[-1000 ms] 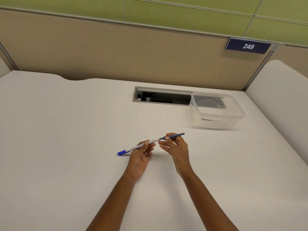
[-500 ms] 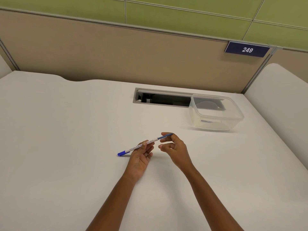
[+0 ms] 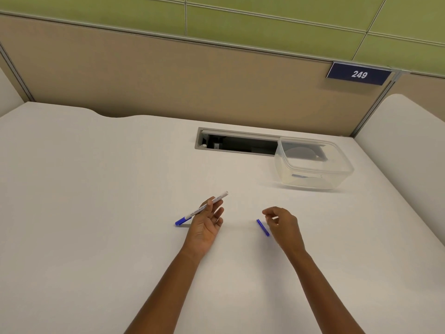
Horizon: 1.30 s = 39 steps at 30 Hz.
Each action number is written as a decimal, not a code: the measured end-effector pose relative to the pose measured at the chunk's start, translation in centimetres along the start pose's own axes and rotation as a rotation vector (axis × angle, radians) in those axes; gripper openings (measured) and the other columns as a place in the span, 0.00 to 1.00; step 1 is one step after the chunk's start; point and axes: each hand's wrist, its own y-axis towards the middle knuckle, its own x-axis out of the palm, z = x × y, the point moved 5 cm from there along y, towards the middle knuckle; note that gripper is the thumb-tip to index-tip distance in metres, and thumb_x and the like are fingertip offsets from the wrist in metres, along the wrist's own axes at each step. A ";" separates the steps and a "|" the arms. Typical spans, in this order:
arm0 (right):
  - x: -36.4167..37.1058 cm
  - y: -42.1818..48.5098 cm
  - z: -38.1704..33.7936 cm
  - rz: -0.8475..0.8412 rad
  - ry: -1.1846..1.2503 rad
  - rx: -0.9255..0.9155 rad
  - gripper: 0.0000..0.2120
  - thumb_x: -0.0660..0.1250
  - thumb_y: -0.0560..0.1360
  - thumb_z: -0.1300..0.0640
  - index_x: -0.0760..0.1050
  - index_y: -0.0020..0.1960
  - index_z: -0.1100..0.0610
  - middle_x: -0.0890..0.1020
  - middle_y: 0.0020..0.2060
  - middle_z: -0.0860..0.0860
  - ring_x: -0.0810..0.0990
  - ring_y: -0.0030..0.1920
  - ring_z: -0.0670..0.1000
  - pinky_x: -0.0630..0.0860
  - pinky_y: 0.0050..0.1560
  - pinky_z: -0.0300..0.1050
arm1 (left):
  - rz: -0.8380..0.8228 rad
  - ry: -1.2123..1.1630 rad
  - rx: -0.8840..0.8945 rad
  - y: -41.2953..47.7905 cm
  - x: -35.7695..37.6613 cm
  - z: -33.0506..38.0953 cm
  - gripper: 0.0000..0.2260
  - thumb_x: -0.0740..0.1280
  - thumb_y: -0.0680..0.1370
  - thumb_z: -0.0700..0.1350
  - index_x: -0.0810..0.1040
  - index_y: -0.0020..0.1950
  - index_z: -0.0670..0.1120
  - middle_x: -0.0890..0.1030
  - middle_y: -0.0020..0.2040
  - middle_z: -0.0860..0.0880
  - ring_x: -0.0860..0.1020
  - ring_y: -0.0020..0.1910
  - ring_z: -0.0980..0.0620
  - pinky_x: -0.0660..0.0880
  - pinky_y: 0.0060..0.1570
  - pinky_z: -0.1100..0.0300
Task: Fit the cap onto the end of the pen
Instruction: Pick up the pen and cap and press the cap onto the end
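My left hand (image 3: pixel 204 225) holds the white pen (image 3: pixel 201 208) by its barrel, a little above the white desk (image 3: pixel 96 213). The pen slants from its blue end at the lower left up to a bare white end at the upper right. The small blue cap (image 3: pixel 262 227) is off the pen and about a hand's width to its right. It sticks out from the thumb side of my right hand (image 3: pixel 283 225), whose fingers are curled. The cap's lower end meets that hand, and the exact grip is hidden.
A clear plastic box (image 3: pixel 313 162) stands at the back right, partly over an open cable slot (image 3: pixel 236 142) in the desk. A tan partition (image 3: pixel 168 75) with a "249" sign (image 3: pixel 358 74) closes the back. A white side panel (image 3: pixel 409 131) rises at the right.
The cap was on the pen's right end under my right hand's fingers. It has come off, and my right hand has moved right with it. The left hand keeps the pen.
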 end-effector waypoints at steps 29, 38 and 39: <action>0.9 -2.2 -3.5 -0.040 0.346 -0.039 0.06 0.66 0.74 0.60 0.77 0.40 0.50 0.80 0.33 0.43 0.78 0.33 0.45 0.74 0.35 0.34 | 0.000 0.158 0.043 0.1 -1.3 -0.5 0.09 0.58 0.78 0.39 0.76 0.43 0.47 0.84 0.32 0.54 0.82 0.34 0.61 0.76 0.35 0.67; 1.5 -2.2 -3.8 -0.033 0.362 -0.046 0.04 0.66 0.74 0.60 0.78 0.42 0.53 0.79 0.33 0.44 0.77 0.33 0.46 0.75 0.38 0.39 | 0.003 0.139 0.053 0.0 -1.3 -0.5 0.09 0.58 0.78 0.38 0.76 0.43 0.45 0.84 0.32 0.53 0.82 0.34 0.60 0.77 0.32 0.68; 1.5 -2.2 -3.8 -0.030 0.352 -0.052 0.04 0.66 0.74 0.60 0.78 0.42 0.53 0.79 0.33 0.44 0.77 0.33 0.46 0.74 0.37 0.36 | 0.002 0.144 0.054 0.0 -1.3 -0.5 0.08 0.58 0.78 0.38 0.76 0.43 0.45 0.84 0.32 0.53 0.82 0.34 0.60 0.77 0.32 0.68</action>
